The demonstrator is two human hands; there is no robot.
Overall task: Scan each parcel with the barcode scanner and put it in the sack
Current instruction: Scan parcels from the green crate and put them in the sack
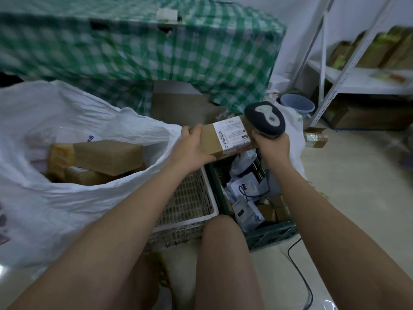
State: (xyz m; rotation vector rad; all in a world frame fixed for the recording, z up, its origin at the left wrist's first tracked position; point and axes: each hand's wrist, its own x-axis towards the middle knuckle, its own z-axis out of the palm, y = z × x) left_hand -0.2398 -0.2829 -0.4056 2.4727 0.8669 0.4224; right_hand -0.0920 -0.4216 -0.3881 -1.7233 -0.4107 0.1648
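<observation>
From the head camera, we see our left hand [194, 146] gripping a brown cardboard parcel [225, 139] by its left end, thumb on the near side and fingers curled over the top. We hold it up in the air. Our right hand [273, 146] is wrapped around the handle of the barcode scanner [265, 118], and the scanner's head sits right at the right end of the parcel, touching it or nearly so.

The white label [231, 135] with its little black bars faces up. The scanner head is beside the label, not over it, so the scanner may miss the bars. Then the parcel could go in unscanned. We think the scanner needs to point at the bars first.

The big white sack [67, 108] is just left of the parcel, with its mouth wide open. Brown boxes [107, 156] already lie inside it. The sack's rim is soft and floppy. If we let the parcel go too early, it could hit the rim and fall into the white basket [190, 198] below the parcel instead.

Right under the parcel is a green crate [272, 233] with more parcels waiting in it. A dropped parcel could land there and get mixed up with them.

A black cord [299, 276] lies on the floor near the crate. If it is the scanner's, it could snag and tug our hand. The picture is a bit blurry, so we cannot read the label.
</observation>
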